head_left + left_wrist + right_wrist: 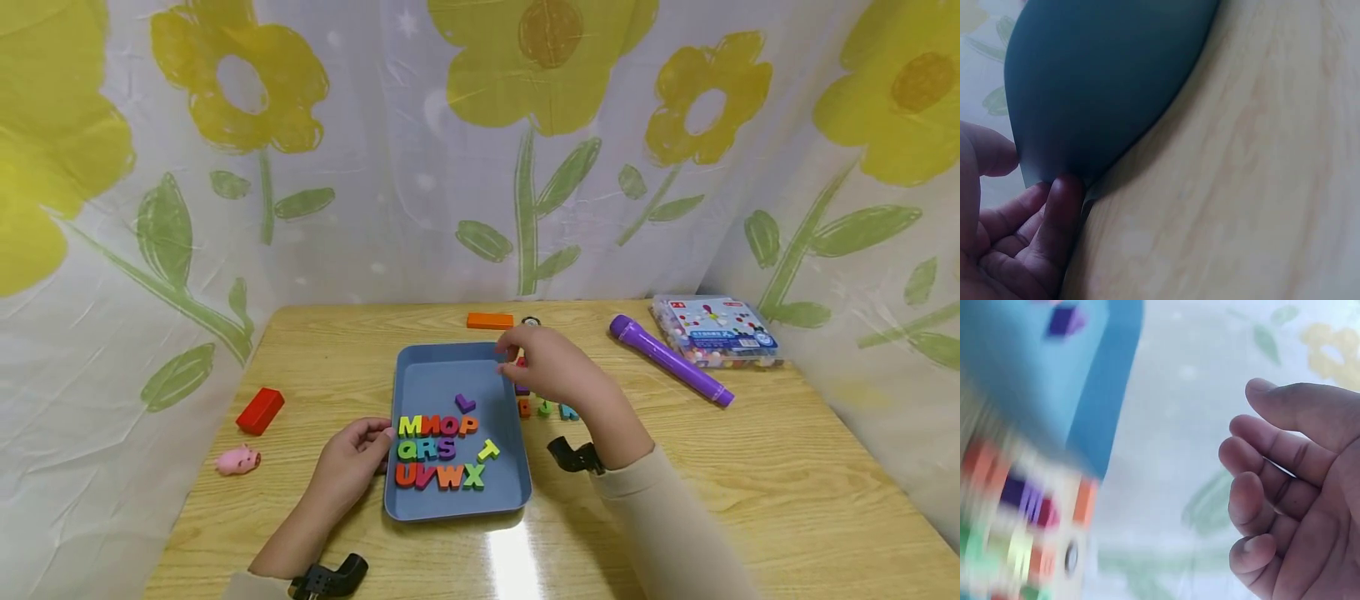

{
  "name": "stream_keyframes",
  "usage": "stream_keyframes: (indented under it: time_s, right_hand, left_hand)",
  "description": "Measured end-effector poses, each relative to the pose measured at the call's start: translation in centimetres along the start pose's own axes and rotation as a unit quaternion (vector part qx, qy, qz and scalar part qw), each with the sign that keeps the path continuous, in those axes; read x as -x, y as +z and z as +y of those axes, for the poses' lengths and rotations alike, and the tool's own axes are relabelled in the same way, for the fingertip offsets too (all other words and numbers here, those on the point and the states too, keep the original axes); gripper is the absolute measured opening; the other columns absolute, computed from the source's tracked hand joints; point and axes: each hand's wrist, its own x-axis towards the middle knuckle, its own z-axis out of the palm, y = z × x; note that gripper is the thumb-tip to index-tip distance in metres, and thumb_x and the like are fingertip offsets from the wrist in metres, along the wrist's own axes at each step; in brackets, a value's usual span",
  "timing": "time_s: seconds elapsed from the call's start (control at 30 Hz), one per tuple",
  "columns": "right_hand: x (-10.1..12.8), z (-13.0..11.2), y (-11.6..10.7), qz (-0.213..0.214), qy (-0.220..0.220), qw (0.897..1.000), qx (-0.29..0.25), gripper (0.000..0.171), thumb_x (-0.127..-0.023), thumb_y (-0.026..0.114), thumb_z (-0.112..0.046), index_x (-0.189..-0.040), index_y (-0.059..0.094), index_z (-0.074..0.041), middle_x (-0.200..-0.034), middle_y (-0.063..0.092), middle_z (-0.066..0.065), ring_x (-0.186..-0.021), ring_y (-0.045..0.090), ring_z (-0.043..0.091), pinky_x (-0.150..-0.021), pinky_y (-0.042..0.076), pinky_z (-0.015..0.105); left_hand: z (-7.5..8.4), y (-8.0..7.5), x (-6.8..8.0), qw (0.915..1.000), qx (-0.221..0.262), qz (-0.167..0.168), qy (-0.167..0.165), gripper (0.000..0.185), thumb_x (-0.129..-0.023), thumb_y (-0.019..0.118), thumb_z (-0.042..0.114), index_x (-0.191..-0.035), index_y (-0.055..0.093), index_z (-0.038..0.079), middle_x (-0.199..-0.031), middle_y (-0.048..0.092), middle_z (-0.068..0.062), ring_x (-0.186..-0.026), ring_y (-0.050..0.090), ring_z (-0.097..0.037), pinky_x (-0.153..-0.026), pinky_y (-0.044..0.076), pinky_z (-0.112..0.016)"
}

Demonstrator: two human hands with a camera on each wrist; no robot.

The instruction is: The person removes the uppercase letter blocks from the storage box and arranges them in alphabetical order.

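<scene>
A blue tray (442, 375) lies on the wooden table (750, 467). It holds coloured letters in rows (438, 450), with a loose purple L (465, 403) and a green T (488, 451). My left hand (352, 458) grips the tray's left rim. In the left wrist view the thumb and fingers of that hand (1029, 237) pinch the edge of the tray (1104, 81). My right hand (525, 354) hovers over the tray's far right corner, above loose letters (545, 408) on the table. In the blurred right wrist view this hand (1285, 494) has loosely curled fingers and holds nothing.
A red block (260, 410) and a pink pig figure (238, 459) lie to the left. At the back lies an orange block (490, 320). A purple torch (670, 360) and a bead box (716, 330) are at the back right. Flowered curtains close in the table.
</scene>
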Motion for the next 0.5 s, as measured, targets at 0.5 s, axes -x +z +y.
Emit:
stream_keyframes:
  time_s: [0.5]
  right_hand:
    - [-3.7, -1.5, 4.8, -0.08, 0.039, 0.995, 0.038, 0.026, -0.104, 0.075, -0.017, -0.125, 0.078, -0.003, -0.123, 0.076, 0.012, -0.11, 0.069, 0.028, -0.102, 0.06, 0.047]
  left_hand:
    - [-0.1, -0.1, 0.0, 1.0, 0.008, -0.003, 0.002, 0.034, -0.11, 0.066, 0.026, -0.135, 0.07, 0.002, -0.117, 0.073, -0.015, -0.094, 0.072, -0.017, -0.077, 0.063, -0.023]
